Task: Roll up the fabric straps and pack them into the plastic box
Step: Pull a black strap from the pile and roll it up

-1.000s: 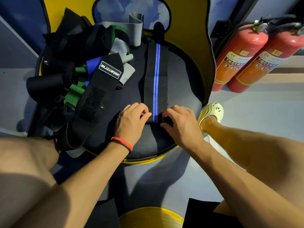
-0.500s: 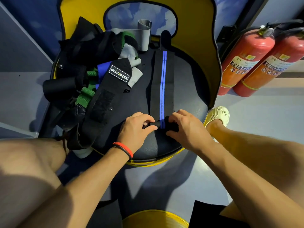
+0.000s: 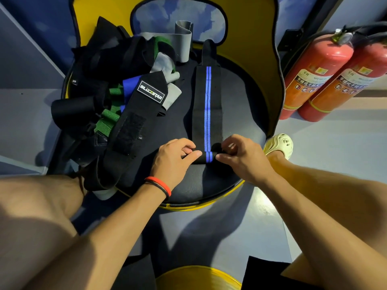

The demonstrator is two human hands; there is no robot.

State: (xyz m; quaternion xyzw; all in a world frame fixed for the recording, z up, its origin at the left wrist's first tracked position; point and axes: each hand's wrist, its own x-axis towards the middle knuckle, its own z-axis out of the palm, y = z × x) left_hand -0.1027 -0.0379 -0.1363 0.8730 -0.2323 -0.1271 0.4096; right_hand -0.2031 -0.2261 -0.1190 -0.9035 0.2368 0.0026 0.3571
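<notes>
Both bare forearms are pointing forward and inward. The left hand is pinching one end of the strap roll with curled fingers and thumb, and the right hand is pinching the other end, its knuckles facing up.

Two red fire extinguishers are leaning to the right of the round black seat, a cream clog is resting just beside its right rim, and a yellow backrest is rising behind it
</notes>
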